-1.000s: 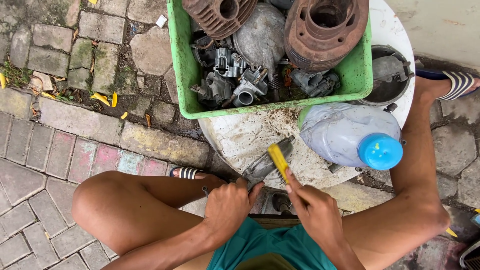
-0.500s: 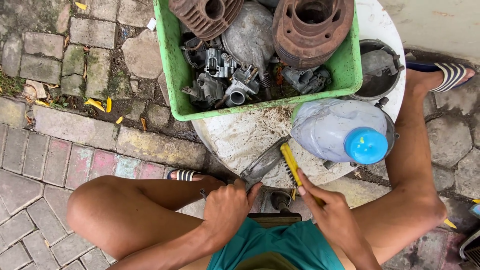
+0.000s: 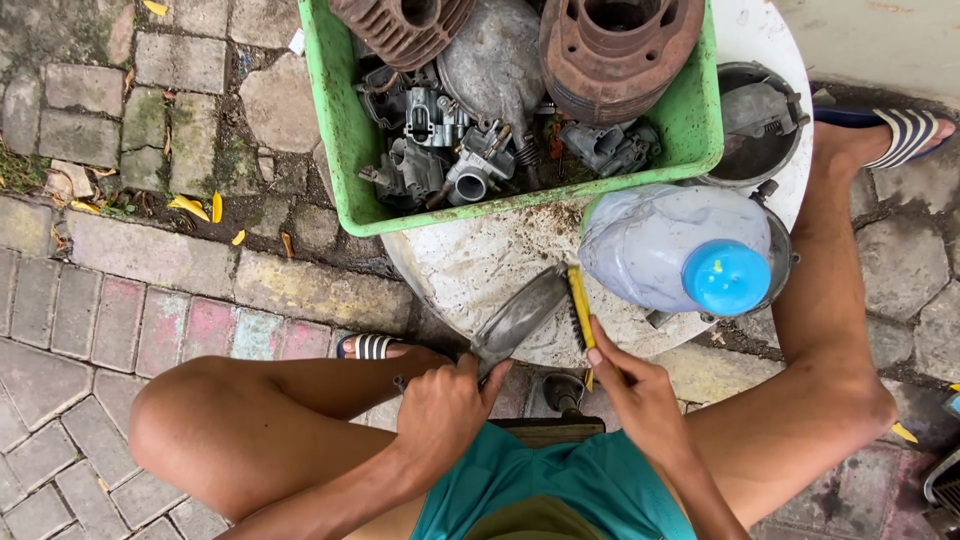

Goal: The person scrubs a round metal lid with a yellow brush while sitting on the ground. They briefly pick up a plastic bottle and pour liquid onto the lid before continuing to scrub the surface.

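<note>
Since a moment ago our right hand (image 3: pixel 640 395) has slid the yellow brush (image 3: pixel 581 306) up along the grey metal part (image 3: pixel 520 320), so the brush now lies closer to the big jug (image 3: pixel 672 247). We hold the brush handle with our right fingers curled tight around it, one finger stretched out along the top, and the dark bristles touch the side of the metal part. Our left hand (image 3: pixel 445 410) is closed around the bottom end of that metal part, thumb and fingers pinching it firmly. That long, dull grey part leans on the edge of the round white table (image 3: pixel 470 270), tilted up and away from us. Just behind it on the table sits a green tub (image 3: pixel 345 150) full of rusty and grey engine pieces. Beside the tub lies the cloudy jug with a blue cap (image 3: pixel 727 277), touching a dark round bowl (image 3: pixel 755 160). Our bare knees stick out on both sides, and our feet wear striped sandals (image 3: pixel 905 130) on the stone paving (image 3: pixel 120 290). Small yellow leaves (image 3: pixel 190 205) lie on the stones to the left.
</note>
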